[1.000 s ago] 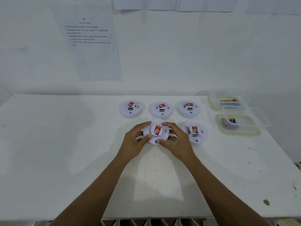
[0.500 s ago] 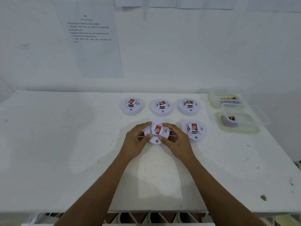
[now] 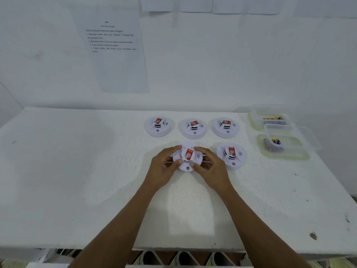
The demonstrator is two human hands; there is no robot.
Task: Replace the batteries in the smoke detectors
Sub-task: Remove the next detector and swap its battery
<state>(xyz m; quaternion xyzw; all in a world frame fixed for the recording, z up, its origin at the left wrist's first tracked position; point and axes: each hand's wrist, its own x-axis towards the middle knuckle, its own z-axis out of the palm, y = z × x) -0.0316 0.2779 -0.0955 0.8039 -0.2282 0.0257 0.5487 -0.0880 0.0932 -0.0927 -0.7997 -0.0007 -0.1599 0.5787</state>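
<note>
My left hand point(image 3: 164, 167) and right hand point(image 3: 212, 168) clamp the near smoke detector point(image 3: 187, 158) from both sides on the white table point(image 3: 77, 171). Its red label's long axis runs near-to-far, tilted slightly right, button hole facing me.

The sides and underside of the round white plastic smoke detector with a red label point(image 3: 187, 158) are covered by the left hand point(image 3: 164, 169) and the right hand point(image 3: 211, 170), so its contact with the white painted table point(image 3: 77, 171) cannot be judged. The small print on the white paper sheet taped to the wall point(image 3: 112, 47) is too blurred to be read. The contents of the nearer clear plastic container with a green rim point(image 3: 284, 147) are perhaps batteries, seen only dimly through its wall. Both forearms are cut off by the lower edge.
</note>
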